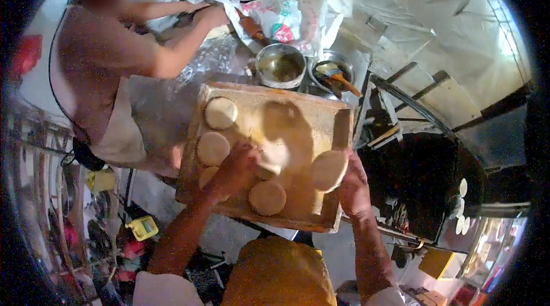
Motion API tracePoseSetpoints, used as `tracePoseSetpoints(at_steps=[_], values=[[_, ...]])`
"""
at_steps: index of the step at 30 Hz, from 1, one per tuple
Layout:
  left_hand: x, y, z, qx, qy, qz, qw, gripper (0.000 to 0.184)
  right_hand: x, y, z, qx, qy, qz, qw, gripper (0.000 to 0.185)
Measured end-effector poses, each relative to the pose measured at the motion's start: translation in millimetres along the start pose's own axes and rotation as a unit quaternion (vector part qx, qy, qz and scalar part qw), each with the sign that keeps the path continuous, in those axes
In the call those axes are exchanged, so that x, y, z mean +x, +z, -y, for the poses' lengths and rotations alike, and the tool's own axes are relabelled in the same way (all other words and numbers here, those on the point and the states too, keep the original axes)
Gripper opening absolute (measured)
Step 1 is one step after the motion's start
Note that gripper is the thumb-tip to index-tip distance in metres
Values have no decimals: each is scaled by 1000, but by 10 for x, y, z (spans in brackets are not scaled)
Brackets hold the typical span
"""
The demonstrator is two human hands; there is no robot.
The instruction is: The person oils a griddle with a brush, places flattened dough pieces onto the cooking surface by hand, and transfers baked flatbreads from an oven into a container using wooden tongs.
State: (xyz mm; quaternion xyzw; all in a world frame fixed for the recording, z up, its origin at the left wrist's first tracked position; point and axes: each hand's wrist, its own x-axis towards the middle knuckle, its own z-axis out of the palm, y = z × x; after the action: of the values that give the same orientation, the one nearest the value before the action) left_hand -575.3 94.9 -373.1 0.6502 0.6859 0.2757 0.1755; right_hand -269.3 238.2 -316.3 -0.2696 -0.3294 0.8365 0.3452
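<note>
Several pale, round dough discs (267,197) lie in a shallow wooden tray (252,89), mostly along its left side and near edge. My right hand (355,185) grips one flat dough disc (330,169) by its edge, tilted up at the tray's right side. Over the tray's middle, my left hand (243,163) has its fingers closed at the edge of another dough disc (274,156), which is smeared by motion. Part of one disc is hidden behind my left wrist.
Beyond the tray stand a metal pot (281,65) and a bowl (318,71) with a wooden-handled brush (344,83) across it. Another person (103,59) works at the left, beside a printed plastic bag (286,19). A dark opening (418,174) lies at the right.
</note>
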Motion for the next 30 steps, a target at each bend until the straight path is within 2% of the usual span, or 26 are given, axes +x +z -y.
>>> tracePoseSetpoints(at_steps=[1, 2, 4, 6, 7, 8, 9, 10, 11, 12, 13, 14, 15, 16, 17, 18, 19, 20, 21, 22, 23, 24, 26, 27, 28, 30], values=[[-39, -81, -200, -238, -114, -27, 964, 24, -10, -17, 16, 84, 24, -30, 996, 61], [-99, -141, -372, -457, -228, -47, 858, 26, -22, -56, -33, 129, 66, -48, 988, 59], [-138, -52, -510, -642, -336, -57, 686, 29, 4, 11, -91, 242, 95, -74, 963, 66], [22, 250, -653, -827, -245, -132, 488, 47, -18, 345, 81, 256, 87, -82, 959, 76], [92, 342, -710, -832, -237, -98, 492, 69, -47, 396, 175, 241, 52, -54, 968, 79], [165, 404, -856, -837, -240, -87, 483, 69, -108, 445, 277, 222, 20, -25, 975, 81], [236, 424, -1052, -801, -179, -75, 567, 76, -231, 649, 432, 84, -61, -78, 992, 91], [303, 526, -1065, -861, -138, -46, 487, 84, -306, 636, 500, -65, -157, -55, 984, 94], [373, 626, -1078, -910, -104, -10, 402, 93, -317, 623, 626, -308, -313, -31, 898, 94], [408, 636, -1170, -912, -105, 3, 395, 93, -356, 579, 663, -478, -361, 0, 801, 88], [451, 626, -1305, -931, -88, 42, 353, 95, -392, 535, 701, -610, -423, 17, 670, 81], [501, 570, -1485, -945, -69, 83, 308, 97, -460, 470, 591, -689, -402, 38, 602, 69], [548, 407, -1741, -916, -150, 98, 358, 99, -528, 382, 545, -739, -345, 77, 574, 66], [603, 425, -1866, -910, -207, 56, 356, 98, -600, 258, 502, -782, -282, 113, 545, 64], [638, 482, -1970, -900, -217, 72, 371, 102, -690, 59, 439, -803, -291, 89, 513, 65], [661, 559, -2060, -890, -225, 85, 387, 105, -821, -60, 511, -789, -278, 88, 541, 62], [677, 635, -2158, -871, -246, 119, 408, 105, -929, -171, 633, -787, -286, 94, 539, 61], [703, 718, -2315, -878, -249, 132, 388, 101, -1051, -293, 756, -785, -294, 94, 537, 60], [770, 781, -2565, -855, -258, 143, 426, 97, -1199, -458, 876, -772, -270, 116, 563, 55], [828, 891, -2804, -831, -264, 154, 464, 94, -1348, -618, 983, -744, -286, 100, 595, 49], [868, 1115, -2915, -809, -255, 212, 485, 88, -1511, -808, 1069, -716, -264, 77, 642, 46], [895, 1330, -3141, -780, -234, 229, 534, 87, -1660, -1019, 1150, -683, -246, 57, 685, 43], [967, 1823, -3531, -762, -333, 265, 488, 82, -1987, -1519, 1352, -584, -205, -14, 785, 36], [1018, 2170, -3652, -761, -297, 313, 484, 74, -2198, -1679, 1522, -480, -154, -104, 857, 28], [1038, 2472, -3807, -758, -259, 355, 482, 63, -2382, -2032, 1615, -419, -97, -161, 889, 24], [1103, 3087, -4280, -741, -322, 293, 511, 54, -2764, -2684, 1929, -349, -72, -253, 899, 28]])
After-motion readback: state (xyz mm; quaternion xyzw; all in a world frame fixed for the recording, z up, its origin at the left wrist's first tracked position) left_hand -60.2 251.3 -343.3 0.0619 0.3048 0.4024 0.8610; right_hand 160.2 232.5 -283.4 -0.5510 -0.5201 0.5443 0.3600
